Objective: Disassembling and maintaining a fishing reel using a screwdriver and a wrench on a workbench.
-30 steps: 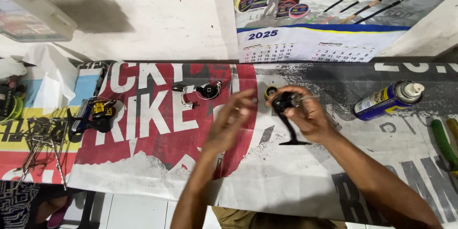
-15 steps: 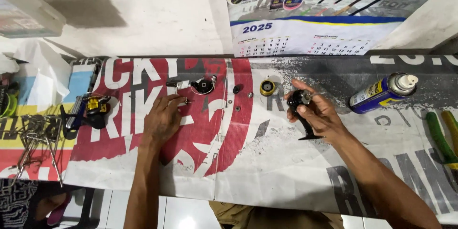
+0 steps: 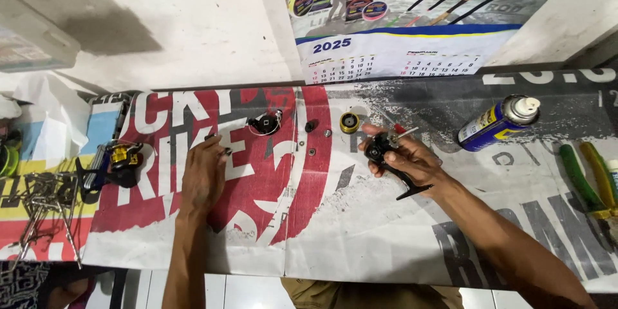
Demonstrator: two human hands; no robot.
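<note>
1. Printed banner (image 3: 360, 232) covers my worktop, a wall calendar (image 3: 399, 58) behind it.
2. My left hand (image 3: 203, 174) pinches a small dark part (image 3: 226, 150) left of centre.
3. My right hand (image 3: 409, 158) grips a black reel body (image 3: 376, 149) near centre; spray can (image 3: 496, 123) lies toward the right edge.

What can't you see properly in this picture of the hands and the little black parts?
Head view, the only one:
- What the left hand pinches: its own fingers cover a small dark piece.
- The black reel part in the right hand: the fingers hide most of it.
- The tiny loose bits on the printed sheet: too small to tell apart.
- The green-handled pliers: cut off by the right edge.
</note>
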